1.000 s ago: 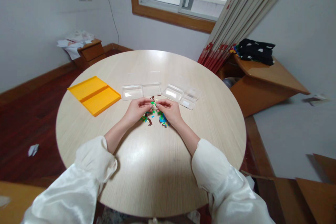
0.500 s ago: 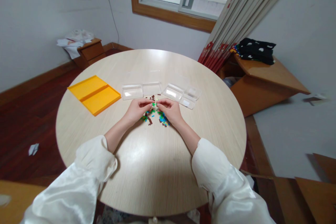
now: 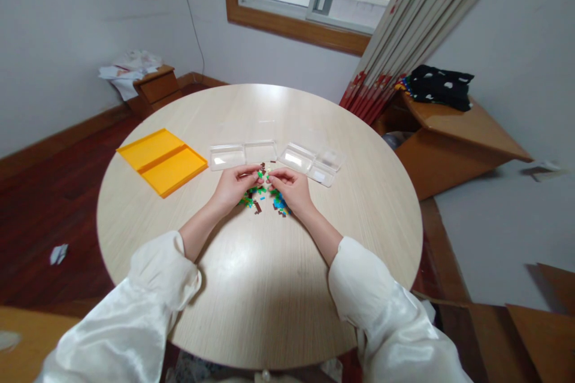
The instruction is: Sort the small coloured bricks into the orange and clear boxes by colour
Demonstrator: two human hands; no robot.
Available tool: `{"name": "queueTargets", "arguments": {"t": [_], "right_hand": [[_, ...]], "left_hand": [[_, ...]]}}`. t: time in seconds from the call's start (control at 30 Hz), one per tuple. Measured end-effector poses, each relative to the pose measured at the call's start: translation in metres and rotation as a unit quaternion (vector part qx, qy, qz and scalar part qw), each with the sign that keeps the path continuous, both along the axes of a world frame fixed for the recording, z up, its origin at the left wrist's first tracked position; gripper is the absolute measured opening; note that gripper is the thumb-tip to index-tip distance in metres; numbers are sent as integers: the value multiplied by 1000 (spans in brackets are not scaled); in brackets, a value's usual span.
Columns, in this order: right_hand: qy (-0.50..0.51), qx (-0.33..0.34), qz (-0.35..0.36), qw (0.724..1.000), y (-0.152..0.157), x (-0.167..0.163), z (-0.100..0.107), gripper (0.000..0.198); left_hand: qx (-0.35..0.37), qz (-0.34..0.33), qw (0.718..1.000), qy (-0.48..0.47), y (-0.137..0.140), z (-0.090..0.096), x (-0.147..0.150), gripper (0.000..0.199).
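My left hand (image 3: 230,190) is closed in a pinch on a small green building brick (image 3: 260,175) at its fingertips. Just to its right, my right hand (image 3: 293,189) pinches with thumb and forefinger; a tiny speck of green shows there, too small to make out fully. A narrow gap separates the two sets of fingertips. Beneath and around both hands lie loose bricks: green ones near the left, blue ones (image 3: 279,202) partly covered by the right hand, and brown ones (image 3: 257,207) toward me.
Beyond my hands stand two clear plastic trays, a left one (image 3: 227,157) and a right one (image 3: 297,157). An open yellow case (image 3: 173,175) lies on the left of the round table (image 3: 265,287). A wooden cabinet (image 3: 458,149) with dark cloth stands at the right.
The fingertips have drawn slightly apart, and the green brick now sits at the left hand's fingers. The left hand has risen a little. The trays and case stay put.
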State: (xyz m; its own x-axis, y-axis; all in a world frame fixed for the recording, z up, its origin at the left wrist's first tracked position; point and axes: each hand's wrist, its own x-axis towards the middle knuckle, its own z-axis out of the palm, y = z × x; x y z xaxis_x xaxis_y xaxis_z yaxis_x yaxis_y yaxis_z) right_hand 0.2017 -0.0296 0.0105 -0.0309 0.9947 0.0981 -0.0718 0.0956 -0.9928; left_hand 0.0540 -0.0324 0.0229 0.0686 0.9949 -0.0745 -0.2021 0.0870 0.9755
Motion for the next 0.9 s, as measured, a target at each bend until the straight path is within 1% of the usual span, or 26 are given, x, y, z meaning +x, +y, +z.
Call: {"name": "queueTargets", "arguments": {"t": [0.2,0.3,0.53,0.73,0.9], "right_hand": [[11,-7,-4,1000,-1,-4,-2,22],[16,-3,-8,1000,-2,-5,-2,19],[12,4,-14,1000,-2,-6,-3,19],[-19,43,-31,998,-2,-5,-4,15],[-34,57,-21,998,-1,-3,-6,15]], "left_hand": [[23,-3,1000,11,1,-1,2,28],[25,-5,999,19,0,0,3,25],[37,-4,999,40,-1,1,2,30],[41,8,998,54,-2,2,1,35],[46,21,998,48,-1,2,2,38]]}}
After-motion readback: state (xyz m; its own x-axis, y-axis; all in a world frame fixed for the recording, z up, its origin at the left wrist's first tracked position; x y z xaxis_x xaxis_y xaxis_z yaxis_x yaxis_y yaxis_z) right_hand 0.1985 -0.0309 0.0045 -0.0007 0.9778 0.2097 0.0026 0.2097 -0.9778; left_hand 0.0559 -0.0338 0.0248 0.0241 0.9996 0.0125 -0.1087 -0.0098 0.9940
